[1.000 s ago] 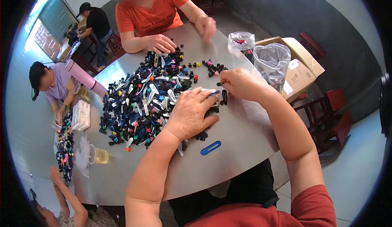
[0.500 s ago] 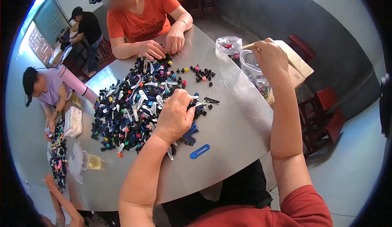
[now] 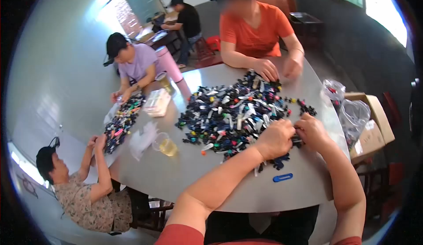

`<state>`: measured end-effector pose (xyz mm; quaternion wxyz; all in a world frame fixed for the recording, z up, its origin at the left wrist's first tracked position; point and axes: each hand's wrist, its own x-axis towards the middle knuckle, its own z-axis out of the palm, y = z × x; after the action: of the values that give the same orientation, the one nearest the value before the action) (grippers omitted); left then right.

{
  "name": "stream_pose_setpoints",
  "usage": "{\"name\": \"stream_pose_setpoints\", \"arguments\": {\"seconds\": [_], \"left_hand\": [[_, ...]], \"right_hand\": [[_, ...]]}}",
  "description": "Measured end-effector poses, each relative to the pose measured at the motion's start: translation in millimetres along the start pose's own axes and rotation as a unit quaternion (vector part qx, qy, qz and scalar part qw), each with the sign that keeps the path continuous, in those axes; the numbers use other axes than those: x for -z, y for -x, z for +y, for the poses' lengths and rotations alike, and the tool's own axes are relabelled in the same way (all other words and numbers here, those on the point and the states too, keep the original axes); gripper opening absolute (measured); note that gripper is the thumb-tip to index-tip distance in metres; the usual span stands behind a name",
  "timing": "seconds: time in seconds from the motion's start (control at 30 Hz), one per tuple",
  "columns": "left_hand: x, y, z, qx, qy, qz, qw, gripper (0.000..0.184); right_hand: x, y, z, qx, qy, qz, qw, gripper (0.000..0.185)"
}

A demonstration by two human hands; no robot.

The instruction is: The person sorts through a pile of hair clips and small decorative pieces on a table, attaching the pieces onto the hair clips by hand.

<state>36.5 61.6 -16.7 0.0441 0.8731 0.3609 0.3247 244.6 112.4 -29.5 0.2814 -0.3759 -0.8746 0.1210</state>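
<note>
A large pile of mixed hair clips, black, white, blue and coloured, covers the middle of the grey table. At the pile's right edge my left hand is closed, fingers pressed together; whatever it pinches is too small to name. Close beside it, my right hand is also closed, its fingertips near the left hand's and hiding what is between them. Dark clips lie under and around both hands. A blue oval clip lies alone nearer the table's front edge. Small black claw clips form a group beyond my right hand.
Across the table a person in orange handles clips. Two people sit at the left by another pile; one more works behind. A cup, plastic packs and pink bottle stand left. Bags and a carton stand right.
The view has swung left. My right hand has come back from the bags at the right to beside my left hand. Both hands are now close together at the pile's edge.
</note>
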Motion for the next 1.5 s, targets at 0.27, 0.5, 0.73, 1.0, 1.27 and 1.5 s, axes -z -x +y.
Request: {"name": "stream_pose_setpoints", "arguments": {"seconds": [0.27, 0.5, 0.73, 1.0, 1.27, 1.5], "left_hand": [[2.2, 0.9, 2.5, 0.056, 0.033, -0.021, 0.998, 0.032], [-3.1, 0.1, -3.8, 0.090, 0.194, 0.060, 0.975, 0.031], [9.6, -4.8, 6.2, 0.129, 0.213, 0.089, 0.965, 0.026], [8.4, -7.8, 1.9, 0.086, 0.131, 0.050, 0.986, 0.004], [8.2, -5.9, 1.9, 0.111, 0.127, 0.052, 0.984, 0.008], [6.4, -7.0, 0.2, 0.094, 0.104, 0.049, 0.989, 0.009]], "right_hand": [[14.8, -3.7, -29.5, -0.107, 0.000, -0.035, 0.994, 0.011], [16.3, -3.3, -8.6, -0.135, -0.066, 0.015, 0.988, 0.018], [26.3, -6.2, -14.8, -0.252, -0.351, -0.037, 0.901, 0.022], [32.5, -2.8, -25.8, -0.200, -0.278, -0.053, 0.938, 0.017], [104.8, 15.1, -10.7, -0.134, 0.149, 0.153, 0.968, 0.015], [149.6, 38.8, 24.5, -0.272, 0.270, 0.188, 0.904, 0.016]]}}
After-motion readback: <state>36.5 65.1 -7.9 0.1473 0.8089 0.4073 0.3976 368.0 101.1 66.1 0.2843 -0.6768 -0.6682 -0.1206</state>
